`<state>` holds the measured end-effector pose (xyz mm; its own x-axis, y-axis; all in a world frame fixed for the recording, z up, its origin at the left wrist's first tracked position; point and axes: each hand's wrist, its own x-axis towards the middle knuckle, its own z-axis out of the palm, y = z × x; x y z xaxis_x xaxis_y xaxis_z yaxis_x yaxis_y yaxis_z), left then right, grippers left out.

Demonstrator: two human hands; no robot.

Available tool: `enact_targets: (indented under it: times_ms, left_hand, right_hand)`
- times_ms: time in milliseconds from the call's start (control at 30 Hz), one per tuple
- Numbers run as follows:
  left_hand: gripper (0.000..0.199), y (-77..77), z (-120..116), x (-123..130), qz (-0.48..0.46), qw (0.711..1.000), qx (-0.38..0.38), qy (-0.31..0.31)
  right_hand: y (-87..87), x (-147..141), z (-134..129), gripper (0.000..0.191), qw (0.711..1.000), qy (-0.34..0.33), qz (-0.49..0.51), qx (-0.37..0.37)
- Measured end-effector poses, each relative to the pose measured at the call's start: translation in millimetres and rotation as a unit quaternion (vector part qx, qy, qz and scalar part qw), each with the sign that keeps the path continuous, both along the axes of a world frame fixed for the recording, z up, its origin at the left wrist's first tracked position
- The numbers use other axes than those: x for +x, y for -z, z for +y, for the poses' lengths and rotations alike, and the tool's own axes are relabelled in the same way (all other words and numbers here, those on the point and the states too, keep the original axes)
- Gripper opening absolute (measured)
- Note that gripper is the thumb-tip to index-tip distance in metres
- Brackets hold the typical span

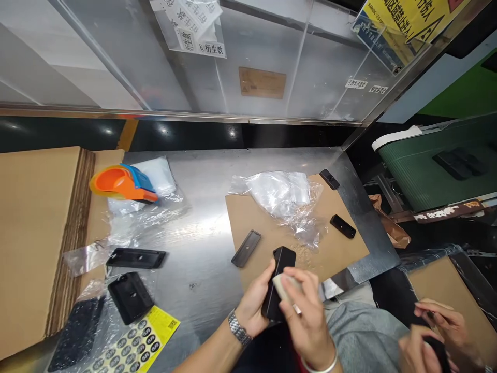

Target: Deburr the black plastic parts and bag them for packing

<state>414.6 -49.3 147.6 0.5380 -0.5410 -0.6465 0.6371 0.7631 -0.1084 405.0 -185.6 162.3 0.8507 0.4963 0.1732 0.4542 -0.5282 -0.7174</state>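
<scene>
Left to right I note: cardboard stack (34,233), orange dispenser (122,184), clear bag (285,197) on the counter (202,207), contents unclear. Left grip (254,305) clenched around black part (277,285) at near edge; right grip (306,311) presses pale block (283,286) against it. Co-worker's hands (435,331) far right.

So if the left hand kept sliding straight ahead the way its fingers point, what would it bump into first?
Probably the crumpled clear plastic bag on the cardboard sheet; the left hand, gripping a black plastic part, points up-right toward it, though depth is hard to judge.
</scene>
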Motion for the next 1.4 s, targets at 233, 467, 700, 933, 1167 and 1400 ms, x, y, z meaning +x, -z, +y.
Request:
enact_targets:
  times_ms: [233,467,700,933,1167,1400]
  left_hand:
    - [0.046,0.1,6,7,-0.007,0.999,-0.024,-0.035]
    - [0.042,8.3,1,10,0.075,0.994,-0.035,-0.074]
    - [0.043,15.6,-6,9,0.108,0.991,-0.014,-0.072]
    - [0.030,6.3,-7,11,0.030,0.950,0.269,-0.155]
    - [0.050,11.2,-15,-4,-0.037,0.942,0.321,-0.090]
    - [0.049,18.5,-13,-19,-0.163,0.894,0.418,-0.016]
  right_hand:
    - [4.8,-19,4,0.050,1.000,-0.016,-0.003,0.022]
    - [10.0,-22,1,0.054,0.996,-0.083,-0.041,0.020]
    - [11.7,-21,-6,0.061,0.983,-0.122,-0.123,-0.061]
    - [12.1,-21,-14,0.055,0.993,-0.015,-0.116,-0.002]
    - [10.1,-3,7,0.054,0.995,-0.089,-0.037,0.000]
    - [17.9,47,11,0.041,0.998,0.027,0.004,0.057]
